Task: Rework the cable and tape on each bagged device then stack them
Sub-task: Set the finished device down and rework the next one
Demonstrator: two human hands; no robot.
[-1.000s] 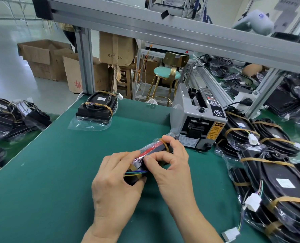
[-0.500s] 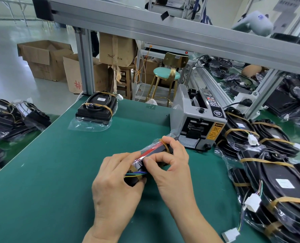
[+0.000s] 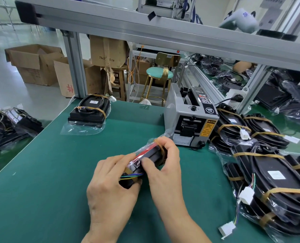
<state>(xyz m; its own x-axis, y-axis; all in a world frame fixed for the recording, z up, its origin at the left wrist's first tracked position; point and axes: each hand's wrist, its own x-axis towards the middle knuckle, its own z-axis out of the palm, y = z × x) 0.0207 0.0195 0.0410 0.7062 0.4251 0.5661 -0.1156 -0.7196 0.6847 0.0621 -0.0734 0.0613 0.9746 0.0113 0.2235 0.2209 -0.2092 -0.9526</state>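
Head view: both hands meet over the middle of the green bench mat (image 3: 40,172), working one bagged device (image 3: 150,154) held on its edge, tilted, just in front of the grey tape dispenser (image 3: 189,123). The left hand (image 3: 110,186) wraps its curled fingers round the near end, where coloured wires (image 3: 130,176) poke out under a strip of brown tape (image 3: 128,171). The right hand (image 3: 165,165) clamps the far end, thumb pressed on the side and fingers curled over the top beside another brown band (image 3: 160,146). Red shows through the clear bag.

At the far left corner of the mat sits a single taped device (image 3: 90,111) in its bag, flat. Along the right edge lies a heap of bagged devices (image 3: 271,172), brown-banded, white connectors (image 3: 245,198) dangling out. More bagged units (image 3: 10,123) lie off the left edge.
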